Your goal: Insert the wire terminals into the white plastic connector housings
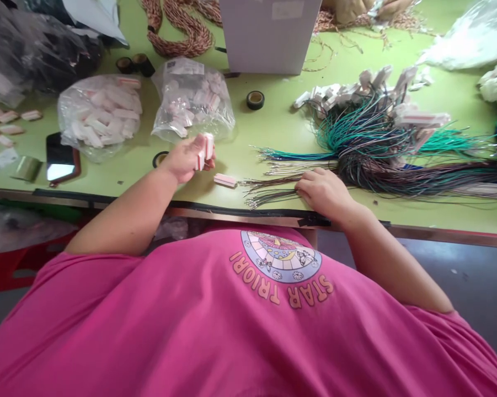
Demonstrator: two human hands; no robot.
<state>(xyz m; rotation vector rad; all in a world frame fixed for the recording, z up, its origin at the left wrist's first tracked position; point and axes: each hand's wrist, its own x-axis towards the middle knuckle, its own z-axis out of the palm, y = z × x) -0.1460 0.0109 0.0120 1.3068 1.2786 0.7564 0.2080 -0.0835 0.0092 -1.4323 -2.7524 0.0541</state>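
Observation:
My left hand (186,160) is closed on white connectors with red stripes (207,146), in front of a clear bag of similar pieces (194,99). One more striped connector (225,180) lies on the green table (215,201) just right of that hand. My right hand (320,190) rests on bundled thin wires (273,186), its fingers curled and pressed together over the dark strands. Metal-tipped wire ends point left toward the loose connector. Beyond my right hand, a large heap of green and dark wires (351,132) carries white connectors at its far ends.
Another bag of connectors (103,116), a phone (61,157) and tape rolls (255,100) lie on the table. A grey box (268,36) stands at the back. Another person's hands (356,8) are at twisted wires, top right.

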